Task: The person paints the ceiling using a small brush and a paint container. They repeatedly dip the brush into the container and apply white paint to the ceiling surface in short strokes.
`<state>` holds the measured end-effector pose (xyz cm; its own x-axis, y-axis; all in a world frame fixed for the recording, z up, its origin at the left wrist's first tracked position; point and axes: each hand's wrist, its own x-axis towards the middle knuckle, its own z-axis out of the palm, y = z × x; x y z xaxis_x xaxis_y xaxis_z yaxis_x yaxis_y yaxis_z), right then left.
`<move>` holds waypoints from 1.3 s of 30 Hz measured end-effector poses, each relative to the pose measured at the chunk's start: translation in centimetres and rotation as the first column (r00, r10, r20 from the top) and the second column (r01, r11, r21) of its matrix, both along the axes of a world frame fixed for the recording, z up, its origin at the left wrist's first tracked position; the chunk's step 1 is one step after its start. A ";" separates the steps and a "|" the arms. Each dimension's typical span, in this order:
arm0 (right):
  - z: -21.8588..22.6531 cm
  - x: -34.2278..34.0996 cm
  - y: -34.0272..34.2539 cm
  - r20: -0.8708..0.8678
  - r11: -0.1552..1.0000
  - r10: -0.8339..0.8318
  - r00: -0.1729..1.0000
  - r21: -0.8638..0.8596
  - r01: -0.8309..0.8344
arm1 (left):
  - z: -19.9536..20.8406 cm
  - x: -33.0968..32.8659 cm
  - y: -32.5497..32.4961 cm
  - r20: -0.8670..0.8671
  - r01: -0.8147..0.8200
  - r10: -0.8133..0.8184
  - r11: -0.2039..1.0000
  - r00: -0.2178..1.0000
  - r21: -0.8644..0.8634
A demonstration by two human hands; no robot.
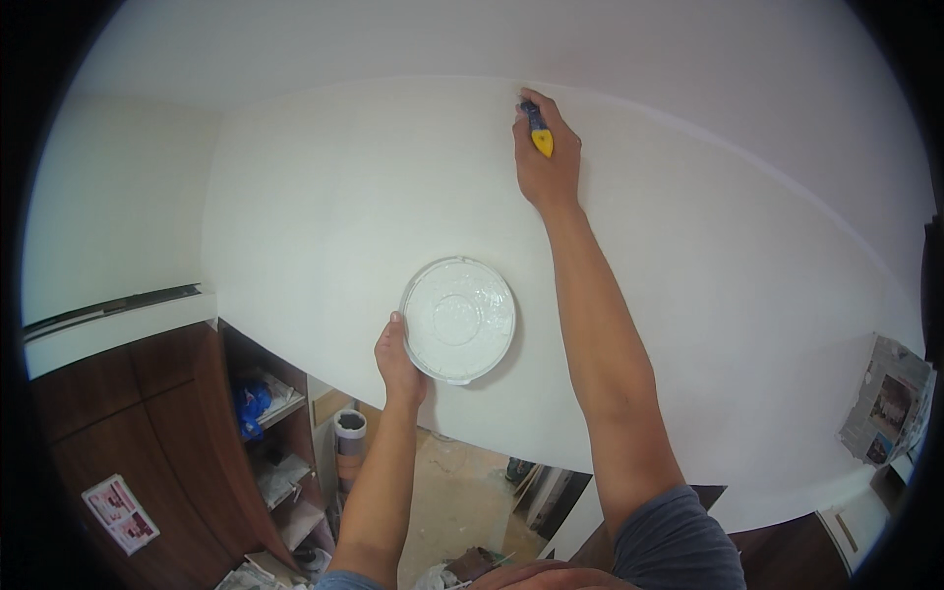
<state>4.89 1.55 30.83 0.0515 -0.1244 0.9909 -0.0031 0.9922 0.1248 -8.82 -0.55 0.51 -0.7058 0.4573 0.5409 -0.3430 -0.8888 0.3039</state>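
My right hand [549,162] is raised to the top of the white wall [305,197], close to where it meets the ceiling. Its fingers are wrapped round a small hand tool [542,141] with a dark blue and yellow handle; the working end is hidden, so I cannot tell whether it is a brush or a scraper. Lower down, my left hand [399,362] grips the left rim of a round white bucket lid [459,320]. Wet-looking white paint or paste coats the lid's face, which is turned toward me.
Brown wardrobe doors [157,433] stand at lower left beside open shelves [290,462] holding a blue bag and papers. A grey tube [350,447] stands upright on the floor. Newspaper [890,398] covers something on the right wall. Debris lies on the floor [457,492] below.
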 end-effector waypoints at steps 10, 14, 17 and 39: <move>-3.1 3.3 1.3 -0.237 0.972 -0.135 0.962 0.156 0.174 | 0.0 -0.3 -0.4 -0.021 0.003 -0.003 1.000 1.000 0.000; -3.7 3.8 1.4 -0.226 0.995 -0.010 0.974 0.094 0.032 | -0.3 -0.4 -0.1 -0.022 0.001 -0.001 1.000 1.000 0.001; -3.4 3.8 2.6 -0.249 0.976 0.050 0.967 0.216 0.004 | -0.4 -0.5 0.1 -0.022 0.002 -0.002 1.000 1.000 0.001; -2.5 3.0 1.4 -0.255 0.912 -0.321 0.912 0.177 0.370 | -0.5 -1.0 0.0 -0.054 -0.014 0.013 1.000 0.998 -0.015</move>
